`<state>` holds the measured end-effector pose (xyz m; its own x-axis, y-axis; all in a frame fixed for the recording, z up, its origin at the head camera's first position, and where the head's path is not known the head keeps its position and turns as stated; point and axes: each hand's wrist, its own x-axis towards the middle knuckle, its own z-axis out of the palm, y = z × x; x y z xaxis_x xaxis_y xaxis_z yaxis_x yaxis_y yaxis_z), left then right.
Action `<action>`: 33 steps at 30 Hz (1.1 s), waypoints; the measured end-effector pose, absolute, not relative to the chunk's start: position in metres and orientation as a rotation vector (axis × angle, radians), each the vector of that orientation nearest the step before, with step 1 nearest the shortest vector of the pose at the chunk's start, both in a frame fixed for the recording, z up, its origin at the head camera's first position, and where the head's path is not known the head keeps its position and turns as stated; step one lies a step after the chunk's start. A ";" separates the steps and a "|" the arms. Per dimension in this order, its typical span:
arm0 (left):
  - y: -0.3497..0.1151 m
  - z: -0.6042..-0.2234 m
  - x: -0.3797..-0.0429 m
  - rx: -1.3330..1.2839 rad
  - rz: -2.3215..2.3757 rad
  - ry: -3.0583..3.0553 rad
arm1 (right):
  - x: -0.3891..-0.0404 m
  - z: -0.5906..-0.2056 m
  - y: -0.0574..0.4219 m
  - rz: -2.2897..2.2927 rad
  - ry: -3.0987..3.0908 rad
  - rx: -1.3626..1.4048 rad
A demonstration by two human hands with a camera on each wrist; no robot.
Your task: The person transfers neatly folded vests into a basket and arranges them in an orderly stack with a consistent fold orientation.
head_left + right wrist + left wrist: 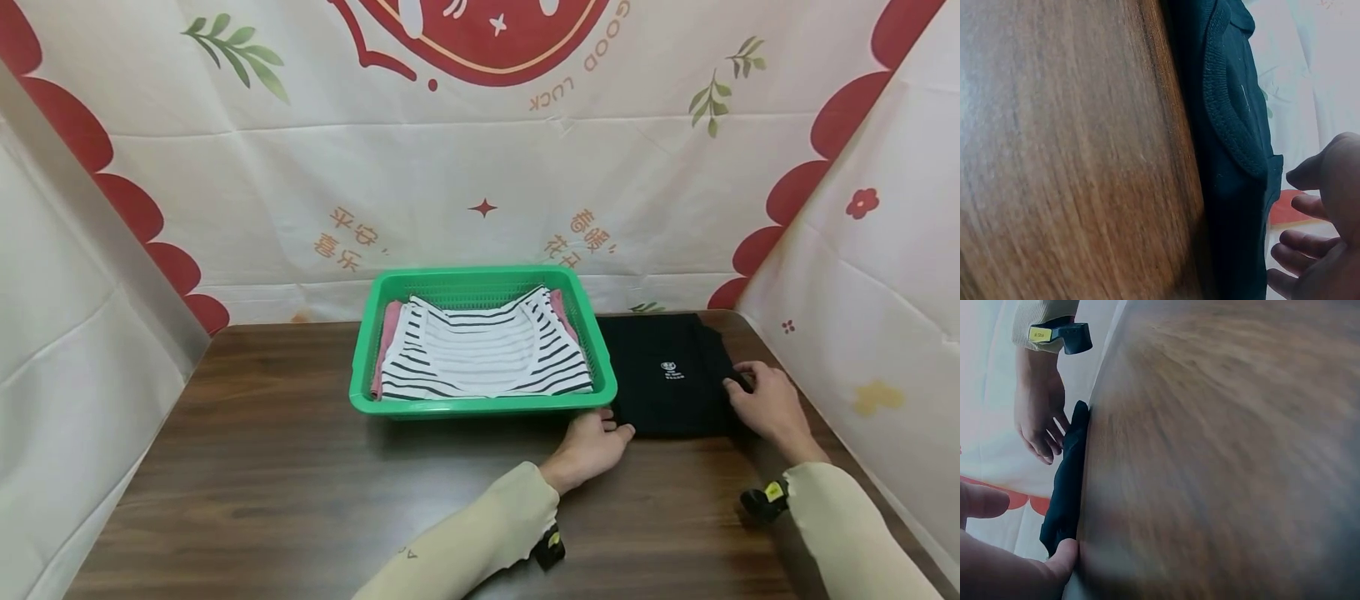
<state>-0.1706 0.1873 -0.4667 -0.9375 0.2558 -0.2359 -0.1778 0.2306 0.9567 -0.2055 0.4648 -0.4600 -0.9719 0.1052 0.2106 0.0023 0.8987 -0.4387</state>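
A folded black T-shirt with a small white print lies on the table to the right of a green basket. My left hand is at its near left corner, just below the basket's rim. One left fingertip touches the folded black edge in the left wrist view, with another finger apart above it. At the shirt's right side is my right hand, fingers spread loosely. The right wrist view shows the shirt's ribbed collar and the right fingers beside the cloth.
Inside the basket lie a folded white top with black stripes and pink cloth under it. The brown wooden table extends left and forward. A printed white curtain hangs behind and at both sides.
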 end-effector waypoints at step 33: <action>0.201 -0.472 -0.170 0.103 1.803 2.375 | -0.208 -0.465 0.472 0.734 -3.054 -0.413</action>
<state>-0.1698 0.2012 -0.4720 -0.9851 0.1499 -0.0842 -0.0408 0.2719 0.9615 -0.2078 0.4719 -0.4648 -0.9656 0.2454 -0.0858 0.2576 0.8588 -0.4429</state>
